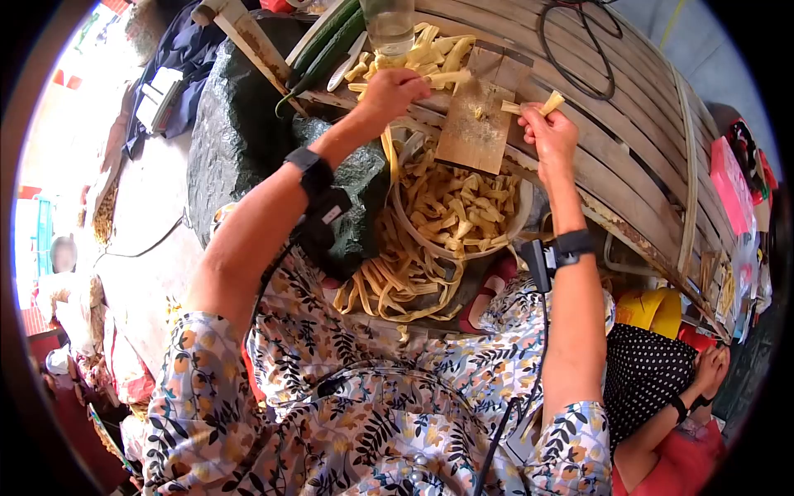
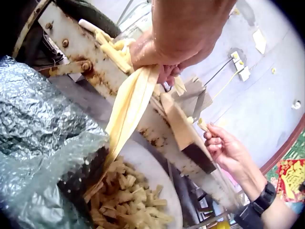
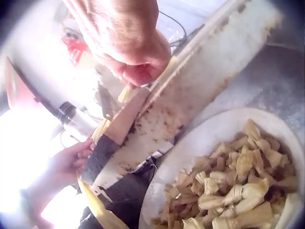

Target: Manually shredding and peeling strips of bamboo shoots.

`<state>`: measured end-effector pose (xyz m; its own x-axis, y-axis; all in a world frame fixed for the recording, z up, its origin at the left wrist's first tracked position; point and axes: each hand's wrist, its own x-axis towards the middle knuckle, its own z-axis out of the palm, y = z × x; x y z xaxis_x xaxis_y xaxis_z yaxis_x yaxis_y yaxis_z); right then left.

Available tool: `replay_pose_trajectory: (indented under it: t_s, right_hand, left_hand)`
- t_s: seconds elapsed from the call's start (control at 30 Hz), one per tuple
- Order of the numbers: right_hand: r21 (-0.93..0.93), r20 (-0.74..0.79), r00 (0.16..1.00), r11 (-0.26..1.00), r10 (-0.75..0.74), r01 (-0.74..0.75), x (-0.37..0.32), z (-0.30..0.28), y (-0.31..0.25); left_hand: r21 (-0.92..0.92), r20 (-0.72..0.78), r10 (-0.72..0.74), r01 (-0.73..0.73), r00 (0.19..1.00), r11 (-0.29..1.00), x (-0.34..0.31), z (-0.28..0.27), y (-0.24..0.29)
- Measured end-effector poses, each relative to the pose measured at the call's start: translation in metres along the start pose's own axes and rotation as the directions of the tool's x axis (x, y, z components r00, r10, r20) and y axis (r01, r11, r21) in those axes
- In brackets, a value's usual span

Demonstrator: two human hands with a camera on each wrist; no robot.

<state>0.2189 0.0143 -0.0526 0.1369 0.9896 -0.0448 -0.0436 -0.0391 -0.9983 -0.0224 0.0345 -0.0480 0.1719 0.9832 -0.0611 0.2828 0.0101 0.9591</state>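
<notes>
My left hand point(image 1: 387, 97) holds a long pale yellow strip point(image 2: 131, 105). One end points over the wooden board point(image 1: 471, 136), while the rest hangs down towards the bowl in the left wrist view. To the right of the board, my right hand point(image 1: 550, 139) pinches a short, folded yellow piece point(image 1: 552, 102) between thumb and fingers. A thin metal plate point(image 2: 199, 106) stands up from the board, and small yellow scraps point(image 1: 479, 113) lie on its surface. Below it, a white bowl point(image 1: 525, 207) is filled with short knotted yellow pieces point(image 1: 459, 202).
Uncut-looking long strips point(image 1: 397, 285) droop beside the bowl. On the slatted table point(image 1: 595, 140) are a yellow pile point(image 1: 430, 54), a clear cup point(image 1: 389, 29), green cucumbers point(image 1: 327, 45) and a black cable point(image 1: 608, 70). Dark green plastic point(image 1: 227, 157) covers something at left. Another person's arm point(image 1: 674, 430) shows lower right.
</notes>
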Motion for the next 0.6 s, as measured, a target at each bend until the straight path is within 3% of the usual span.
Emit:
replay_pose_trajectory:
  t_s: [0.03, 0.2, 0.3, 0.37, 0.43, 0.47, 0.57, 0.6]
  right_hand:
    - [0.016, 0.018, 1.000, 1.000, 0.021, -0.021, -0.010, -0.005, -0.008]
    - [-0.085, 0.379, 0.912, 0.987, 0.158, -0.136, -0.061, -0.017, -0.025]
    - [-0.213, 0.516, 0.825, 0.967, 0.232, -0.138, -0.081, -0.015, -0.032]
    - [-0.333, 0.481, 0.844, 0.940, 0.236, -0.073, -0.089, -0.014, -0.026]
    - [-0.518, 0.461, 0.884, 0.832, 0.077, 0.197, -0.093, -0.018, -0.034]
    - [-0.598, 0.463, 0.886, 0.736, -0.006, 0.317, -0.094, -0.021, -0.036]
    - [-0.386, 0.198, 0.948, 0.870, -0.247, 0.307, -0.084, -0.031, -0.045]
    - [-0.357, 0.164, 0.945, 0.876, -0.284, 0.325, -0.083, -0.029, -0.051]
  left_hand:
    - [-0.052, -0.010, 0.008, -0.009, 1.000, 0.999, -0.006, -0.004, 0.006]
    - [-0.503, 0.415, 0.031, 0.201, 0.909, 0.840, -0.042, -0.003, 0.032]
    - [-0.464, 0.424, 0.017, 0.201, 0.906, 0.862, -0.059, 0.016, 0.041]
    - [-0.402, 0.400, 0.046, 0.131, 0.915, 0.906, -0.056, 0.020, 0.030]
    - [-0.321, 0.313, 0.021, 0.085, 0.949, 0.943, -0.063, 0.025, 0.032]
    - [-0.320, 0.288, 0.098, -0.001, 0.953, 0.947, -0.059, 0.027, 0.023]
    - [0.026, 0.239, 0.172, -0.183, 0.956, 0.983, -0.068, 0.031, 0.035]
    - [0.134, 0.188, 0.367, -0.394, 0.911, 0.909, -0.069, 0.036, 0.034]
